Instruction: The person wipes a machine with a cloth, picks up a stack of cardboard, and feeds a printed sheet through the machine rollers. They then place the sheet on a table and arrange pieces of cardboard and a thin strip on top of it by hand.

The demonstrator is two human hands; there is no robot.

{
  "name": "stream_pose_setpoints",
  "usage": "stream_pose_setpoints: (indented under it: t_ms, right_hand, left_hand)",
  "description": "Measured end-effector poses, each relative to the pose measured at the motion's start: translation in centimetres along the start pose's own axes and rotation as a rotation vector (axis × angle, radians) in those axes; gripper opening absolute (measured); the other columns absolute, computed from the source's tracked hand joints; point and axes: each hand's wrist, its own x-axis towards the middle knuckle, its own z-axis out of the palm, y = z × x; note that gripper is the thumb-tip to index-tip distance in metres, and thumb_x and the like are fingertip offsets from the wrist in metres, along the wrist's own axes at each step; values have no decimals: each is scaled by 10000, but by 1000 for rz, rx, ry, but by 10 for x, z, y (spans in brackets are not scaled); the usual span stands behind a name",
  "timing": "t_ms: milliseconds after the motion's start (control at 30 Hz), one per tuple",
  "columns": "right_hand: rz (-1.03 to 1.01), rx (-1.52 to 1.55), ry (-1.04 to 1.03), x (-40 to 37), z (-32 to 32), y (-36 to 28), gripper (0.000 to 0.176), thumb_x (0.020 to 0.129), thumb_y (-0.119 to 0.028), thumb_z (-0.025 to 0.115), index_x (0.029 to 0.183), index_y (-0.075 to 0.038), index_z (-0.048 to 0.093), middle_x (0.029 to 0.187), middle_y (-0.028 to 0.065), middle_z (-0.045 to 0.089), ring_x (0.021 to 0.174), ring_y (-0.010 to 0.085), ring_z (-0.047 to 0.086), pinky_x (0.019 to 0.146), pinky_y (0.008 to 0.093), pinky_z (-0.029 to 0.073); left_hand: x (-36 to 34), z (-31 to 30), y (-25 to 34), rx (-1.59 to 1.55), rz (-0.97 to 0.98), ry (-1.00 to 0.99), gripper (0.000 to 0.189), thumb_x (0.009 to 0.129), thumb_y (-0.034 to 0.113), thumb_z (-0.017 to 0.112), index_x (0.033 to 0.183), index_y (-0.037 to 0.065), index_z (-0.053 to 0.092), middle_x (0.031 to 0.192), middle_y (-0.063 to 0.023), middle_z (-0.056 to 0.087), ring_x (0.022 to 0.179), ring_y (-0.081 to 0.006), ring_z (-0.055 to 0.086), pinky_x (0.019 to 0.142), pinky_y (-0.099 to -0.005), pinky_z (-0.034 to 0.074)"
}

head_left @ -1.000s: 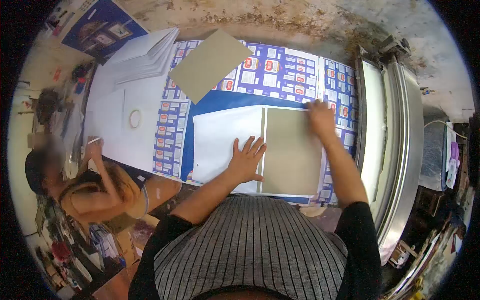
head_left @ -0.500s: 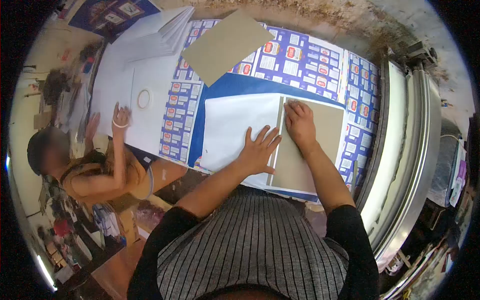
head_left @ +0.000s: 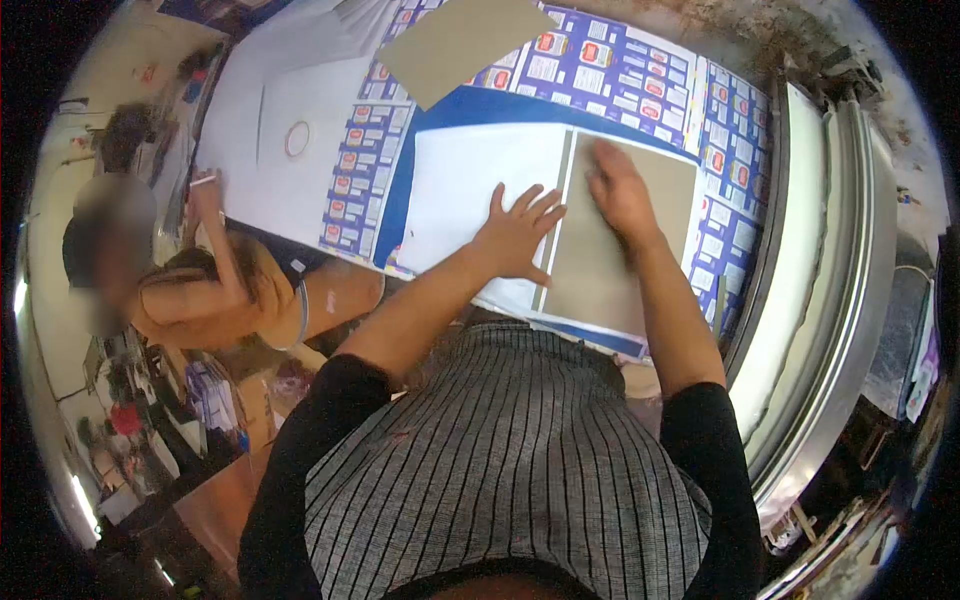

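A greyboard panel [head_left: 610, 265] lies on a white sheet [head_left: 470, 170], with a narrow greyboard strip [head_left: 567, 160] along its left side and thin white gaps between. My left hand [head_left: 517, 238] rests flat, fingers spread, over the white sheet, fingertips reaching the strip and thumb near its lower end. On the upper part of the panel is my right hand [head_left: 625, 195], slightly blurred, its fingers stretched out and thumb apart. No object shows in either hand. Beneath the white sheet lies a blue sheet [head_left: 480, 105].
Purple printed sheets [head_left: 590, 50] cover the table. A loose greyboard piece [head_left: 460, 45] lies at the back. Farther left are white papers [head_left: 330, 110] with a tape-like ring [head_left: 297, 139]. A co-worker [head_left: 210, 290] sits at left; a long metal-edged machine [head_left: 830, 290] stands at right.
My right hand has left the strip's top end and moved right onto the panel, its fingers straightening. My left hand stays put. The view has tilted down; the co-worker's arm has drawn back left.
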Motion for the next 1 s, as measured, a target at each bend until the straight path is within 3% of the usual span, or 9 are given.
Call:
stream_pose_setpoints:
  t_ms: [67,200,233,367,433,567,900,1000]
  right_hand:
    - [178,-264,277,-29,-19,3,478,844,-70,675,1302,32,579,1293,239,596,1220,417,536,1076,448,416]
    - [730,-389,315,-77,-66,17,564,882,-205,696,1344,73,530,1182,272,582,1163,424,530,1044,460,422]
    - [647,-432,357,-81,-65,19,546,881,-217,699,1324,68,556,1162,261,597,1141,421,545,1041,458,422]
    - [663,-396,297,-84,-72,24,519,849,-225,739,1279,41,621,1147,241,638,1086,386,605,1004,436,461]
    - [848,-154,312,-77,-82,21,492,810,-241,775,1237,-13,684,1140,212,678,1028,331,662,950,407,504]
    - [887,-157,286,-79,-80,45,492,764,-256,815,1206,-60,721,1125,175,716,994,285,692,922,376,524]
    - [924,-151,264,-81,-90,31,472,754,-249,834,1176,-62,736,1091,162,734,1000,272,708,927,367,527]
    - [907,-147,218,-70,-91,20,522,754,-205,815,1231,-34,688,1146,170,707,1073,307,672,946,386,516]
  left_hand:
    - [3,-4,-1,25,-13,-55,1252,612,757,757,1576,129,264,1664,-93,174,1533,-319,124,1106,-766,106]
    - [1,-3,0,1,-21,-37,1204,626,714,779,1566,138,295,1661,-81,187,1538,-303,116,1114,-758,125]
    - [1,-4,0,2,-21,-32,1204,626,714,779,1566,138,295,1661,-81,187,1538,-303,116,1114,-758,125]
    - [-1,-7,3,-16,-24,-73,1235,622,708,790,1579,139,255,1670,-83,154,1541,-311,102,1127,-748,127]
    - [0,-9,0,-20,-25,-71,1262,615,706,798,1587,139,227,1674,-87,136,1541,-319,97,1133,-744,125]
    - [0,-7,-1,-40,-15,-70,1256,622,698,801,1589,139,225,1678,-81,120,1542,-318,97,1137,-741,122]
    - [0,-3,-2,-41,0,-41,1249,623,712,790,1586,138,238,1678,-84,129,1542,-319,104,1122,-752,135]
    - [2,-7,-1,-42,-8,-74,1243,621,712,789,1581,132,255,1678,-88,135,1539,-318,119,1114,-755,142]
